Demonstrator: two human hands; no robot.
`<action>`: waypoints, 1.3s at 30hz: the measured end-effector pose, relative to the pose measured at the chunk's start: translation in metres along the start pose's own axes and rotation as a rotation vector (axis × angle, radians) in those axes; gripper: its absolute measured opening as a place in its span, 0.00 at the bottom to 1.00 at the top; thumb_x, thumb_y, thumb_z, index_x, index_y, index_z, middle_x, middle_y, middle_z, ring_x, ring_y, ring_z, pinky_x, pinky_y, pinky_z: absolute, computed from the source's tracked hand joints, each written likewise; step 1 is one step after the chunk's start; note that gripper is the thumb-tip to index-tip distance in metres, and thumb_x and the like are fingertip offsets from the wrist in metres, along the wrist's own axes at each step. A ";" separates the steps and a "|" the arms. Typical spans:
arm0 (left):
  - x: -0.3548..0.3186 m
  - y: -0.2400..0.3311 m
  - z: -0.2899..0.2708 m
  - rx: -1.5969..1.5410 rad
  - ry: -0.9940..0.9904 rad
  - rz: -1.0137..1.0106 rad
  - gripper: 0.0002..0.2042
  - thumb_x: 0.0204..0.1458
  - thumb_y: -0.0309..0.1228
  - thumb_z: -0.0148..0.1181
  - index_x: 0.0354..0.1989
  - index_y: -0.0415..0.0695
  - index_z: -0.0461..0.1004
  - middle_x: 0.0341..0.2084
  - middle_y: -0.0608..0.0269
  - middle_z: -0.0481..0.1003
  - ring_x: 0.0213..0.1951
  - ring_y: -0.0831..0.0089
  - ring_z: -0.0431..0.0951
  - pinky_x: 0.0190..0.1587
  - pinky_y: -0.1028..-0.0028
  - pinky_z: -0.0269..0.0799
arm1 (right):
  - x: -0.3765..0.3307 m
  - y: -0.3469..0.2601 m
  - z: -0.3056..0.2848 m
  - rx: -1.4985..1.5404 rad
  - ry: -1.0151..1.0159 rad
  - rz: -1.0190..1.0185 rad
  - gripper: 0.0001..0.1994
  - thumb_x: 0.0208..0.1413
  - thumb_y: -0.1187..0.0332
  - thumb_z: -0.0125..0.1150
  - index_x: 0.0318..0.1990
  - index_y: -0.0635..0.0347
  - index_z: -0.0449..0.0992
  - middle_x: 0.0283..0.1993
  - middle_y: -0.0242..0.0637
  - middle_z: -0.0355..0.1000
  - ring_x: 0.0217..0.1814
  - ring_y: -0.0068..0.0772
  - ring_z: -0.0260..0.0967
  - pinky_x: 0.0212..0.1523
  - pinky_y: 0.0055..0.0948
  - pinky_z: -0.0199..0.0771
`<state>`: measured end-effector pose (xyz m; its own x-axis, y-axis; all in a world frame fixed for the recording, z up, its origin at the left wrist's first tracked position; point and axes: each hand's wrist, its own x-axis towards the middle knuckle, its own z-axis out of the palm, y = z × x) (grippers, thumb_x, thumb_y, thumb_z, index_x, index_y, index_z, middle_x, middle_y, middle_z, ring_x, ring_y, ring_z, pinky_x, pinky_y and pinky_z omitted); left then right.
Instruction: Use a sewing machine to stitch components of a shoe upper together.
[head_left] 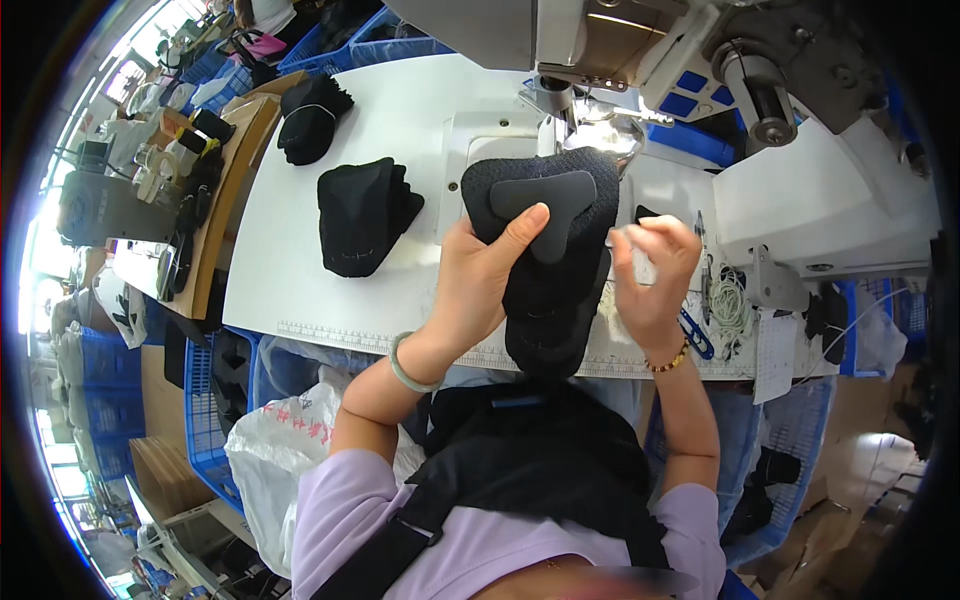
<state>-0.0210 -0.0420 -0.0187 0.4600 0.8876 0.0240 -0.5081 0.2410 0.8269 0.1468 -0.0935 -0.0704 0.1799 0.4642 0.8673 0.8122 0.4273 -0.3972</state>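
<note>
A long black padded fabric piece [541,310], wide at the top and rounded at both ends, is held up in front of the sewing machine. My left hand [482,275] grips it from the left side, the thumb pressing a smooth dark grey T-shaped patch [575,197] against its upper part. The fingers behind the fabric are hidden. Just right of the piece, my right hand [654,270] has its fingers curled and pinched together; whatever they hold is too small to make out.
The sewing machine [620,40] overhangs the white table [285,230]. Two bundles of black pieces, the nearer [362,218] and the farther [312,118], lie on the left. A blue cutter [696,334] and a tangle of pale thread [732,305] lie on the right. Blue baskets [205,400] stand below.
</note>
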 end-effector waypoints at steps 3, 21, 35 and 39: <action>-0.004 0.003 0.002 -0.009 0.026 -0.005 0.10 0.56 0.28 0.58 0.42 0.35 0.73 0.36 0.61 0.77 0.36 0.77 0.77 0.38 0.78 0.74 | 0.014 -0.004 -0.005 -0.247 -0.085 -0.488 0.21 0.39 0.78 0.66 0.42 0.40 0.78 0.40 0.26 0.64 0.42 0.26 0.63 0.43 0.26 0.64; 0.063 0.026 0.003 0.145 -0.062 0.071 0.10 0.58 0.28 0.50 0.42 0.36 0.72 0.35 0.61 0.76 0.36 0.76 0.77 0.39 0.77 0.74 | 0.064 -0.001 0.016 -0.175 -0.095 -0.300 0.22 0.34 0.59 0.70 0.43 0.45 0.81 0.37 0.26 0.64 0.39 0.26 0.58 0.40 0.25 0.55; 0.041 0.038 -0.006 0.389 0.000 0.226 0.08 0.58 0.29 0.52 0.38 0.36 0.72 0.30 0.69 0.74 0.31 0.85 0.70 0.33 0.83 0.66 | 0.057 -0.016 0.020 -0.117 -0.115 -0.293 0.21 0.35 0.63 0.67 0.44 0.45 0.81 0.36 0.22 0.67 0.34 0.25 0.56 0.41 0.27 0.50; 0.044 0.036 -0.003 0.449 -0.005 0.313 0.08 0.58 0.28 0.51 0.37 0.36 0.72 0.29 0.70 0.73 0.29 0.85 0.69 0.31 0.84 0.65 | 0.059 -0.018 0.018 -0.148 -0.130 -0.252 0.23 0.32 0.66 0.67 0.44 0.44 0.81 0.37 0.21 0.68 0.35 0.24 0.56 0.41 0.27 0.49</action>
<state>-0.0215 0.0074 0.0104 0.3410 0.8879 0.3089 -0.2610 -0.2263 0.9384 0.1330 -0.0595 -0.0174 -0.1022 0.4573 0.8834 0.8959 0.4284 -0.1181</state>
